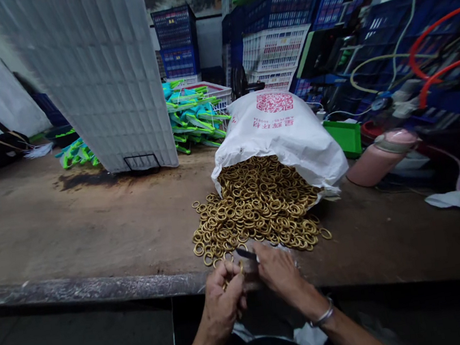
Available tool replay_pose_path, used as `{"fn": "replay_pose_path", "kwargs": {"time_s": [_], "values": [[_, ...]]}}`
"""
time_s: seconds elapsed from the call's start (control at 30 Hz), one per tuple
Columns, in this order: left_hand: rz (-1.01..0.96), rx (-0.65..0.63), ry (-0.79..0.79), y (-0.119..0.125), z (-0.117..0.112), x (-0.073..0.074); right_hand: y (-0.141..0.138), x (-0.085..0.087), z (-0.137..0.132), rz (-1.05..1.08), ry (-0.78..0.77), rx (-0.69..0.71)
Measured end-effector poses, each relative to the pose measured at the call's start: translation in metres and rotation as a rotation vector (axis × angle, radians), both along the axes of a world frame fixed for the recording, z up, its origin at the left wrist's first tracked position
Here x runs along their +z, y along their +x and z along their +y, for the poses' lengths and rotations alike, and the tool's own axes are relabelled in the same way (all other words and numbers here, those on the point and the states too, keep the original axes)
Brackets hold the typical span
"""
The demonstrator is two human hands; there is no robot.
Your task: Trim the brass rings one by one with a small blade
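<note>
A heap of brass rings spills from an open white sack onto the worn wooden bench. My left hand is closed at the bench's front edge, pinching a brass ring between its fingers. My right hand is closed right beside it, holding a thin dark tool whose tip points toward my left hand. Both hands meet just below the near side of the ring heap. A bracelet sits on my right wrist.
A white gridded panel leans upright at the back of the bench. Green and blue plastic parts lie behind it. Blue and white crates are stacked at the rear. A pink bottle, a green box and hoses crowd the right.
</note>
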State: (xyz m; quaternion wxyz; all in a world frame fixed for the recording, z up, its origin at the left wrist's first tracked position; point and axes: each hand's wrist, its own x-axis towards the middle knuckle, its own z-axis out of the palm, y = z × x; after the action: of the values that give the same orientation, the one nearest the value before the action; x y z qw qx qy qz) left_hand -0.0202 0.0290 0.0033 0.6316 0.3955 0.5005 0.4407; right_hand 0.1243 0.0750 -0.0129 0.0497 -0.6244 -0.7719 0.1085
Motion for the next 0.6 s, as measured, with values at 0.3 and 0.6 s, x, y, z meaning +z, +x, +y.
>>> {"fn": "replay_pose_path", "kwargs": {"time_s": [0.3, 0.6], "values": [[-0.275, -0.039, -0.086, 0.004, 0.002, 0.002, -0.002, 0.017, 0.010, 0.945, -0.276, -0.047], [-0.216, -0.004, -0.113, 0.003, 0.003, -0.004, -0.013, 0.016, 0.002, 1.068, -0.452, 0.018]]}}
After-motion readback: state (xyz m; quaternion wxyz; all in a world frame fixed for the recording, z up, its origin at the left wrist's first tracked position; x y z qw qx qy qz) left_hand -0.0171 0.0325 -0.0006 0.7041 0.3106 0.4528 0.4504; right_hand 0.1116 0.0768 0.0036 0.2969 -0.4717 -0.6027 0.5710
